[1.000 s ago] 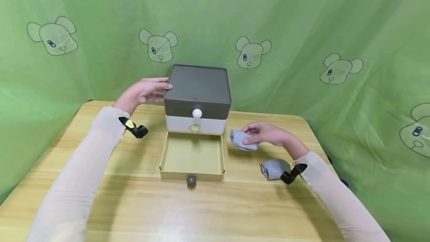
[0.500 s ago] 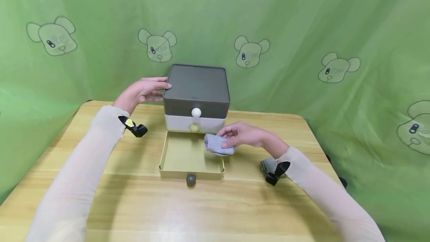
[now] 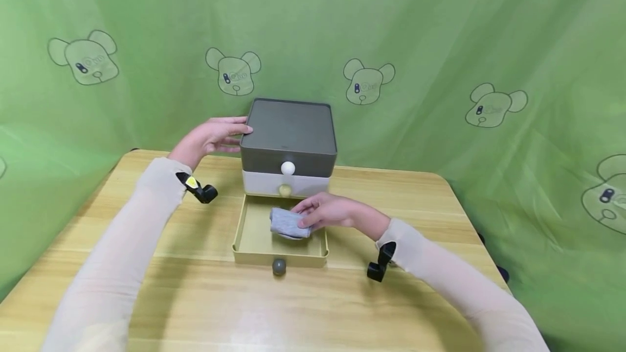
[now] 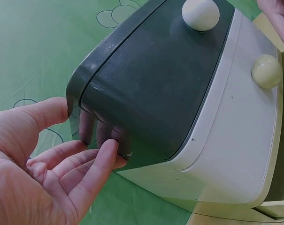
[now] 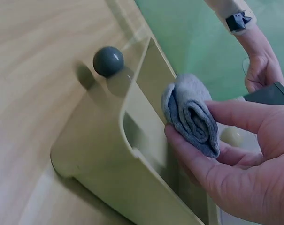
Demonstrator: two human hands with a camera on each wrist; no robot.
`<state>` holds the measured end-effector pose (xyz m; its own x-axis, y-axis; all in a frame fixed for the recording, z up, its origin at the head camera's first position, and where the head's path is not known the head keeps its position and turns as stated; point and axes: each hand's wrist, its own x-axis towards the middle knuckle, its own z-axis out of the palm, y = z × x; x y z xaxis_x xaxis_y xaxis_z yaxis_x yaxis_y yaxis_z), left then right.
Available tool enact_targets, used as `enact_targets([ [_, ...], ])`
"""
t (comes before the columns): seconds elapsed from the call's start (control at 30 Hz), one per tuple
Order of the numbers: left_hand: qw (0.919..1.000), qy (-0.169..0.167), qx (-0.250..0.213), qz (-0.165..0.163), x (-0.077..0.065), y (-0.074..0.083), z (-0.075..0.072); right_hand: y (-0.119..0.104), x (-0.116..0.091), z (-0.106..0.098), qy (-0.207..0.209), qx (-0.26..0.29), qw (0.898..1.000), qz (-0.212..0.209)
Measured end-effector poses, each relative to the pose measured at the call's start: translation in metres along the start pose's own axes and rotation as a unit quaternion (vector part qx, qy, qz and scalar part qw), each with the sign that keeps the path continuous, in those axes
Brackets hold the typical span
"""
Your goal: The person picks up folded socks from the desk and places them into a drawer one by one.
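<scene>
My right hand (image 3: 329, 212) pinches a rolled grey cloth (image 3: 289, 224) between thumb and fingers, above the pulled-out bottom drawer (image 3: 251, 232). In the right wrist view, the end of the grey cloth roll (image 5: 191, 112) shows its folded layers, over the drawer's side wall (image 5: 127, 168). My left hand (image 3: 212, 134) rests at the left side of the small drawer unit (image 3: 293, 126), its thumb at the top edge. The left wrist view has the fingers (image 4: 92, 180) loosely extended beside the dark top drawer (image 4: 156, 79).
The unit stacks a dark drawer with a white knob (image 3: 288, 168), a white drawer with a cream knob (image 3: 285, 190) and the cream drawer with a dark knob (image 3: 279, 266). It stands on a wooden table (image 3: 205, 297) before a green curtain (image 3: 303, 26).
My right hand has carried the rolled cloth leftward from the table to over the drawer. The second grey roll is now nearly hidden behind my right sleeve. My left hand stays at the unit.
</scene>
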<state>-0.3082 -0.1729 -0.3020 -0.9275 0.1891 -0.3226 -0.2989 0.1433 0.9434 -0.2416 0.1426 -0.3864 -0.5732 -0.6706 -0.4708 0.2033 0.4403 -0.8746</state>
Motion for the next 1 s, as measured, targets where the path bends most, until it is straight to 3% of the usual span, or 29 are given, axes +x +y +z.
enact_targets([
  [0.57,1.0000,0.000,0.006,-0.006,-0.002,0.002,-0.001,-0.001,0.031,0.023,0.062,0.090,0.994,0.023],
  [1.0,1.0000,-0.002,0.004,-0.005,-0.003,0.002,0.000,0.000,0.048,0.041,0.094,0.103,0.989,0.040],
])
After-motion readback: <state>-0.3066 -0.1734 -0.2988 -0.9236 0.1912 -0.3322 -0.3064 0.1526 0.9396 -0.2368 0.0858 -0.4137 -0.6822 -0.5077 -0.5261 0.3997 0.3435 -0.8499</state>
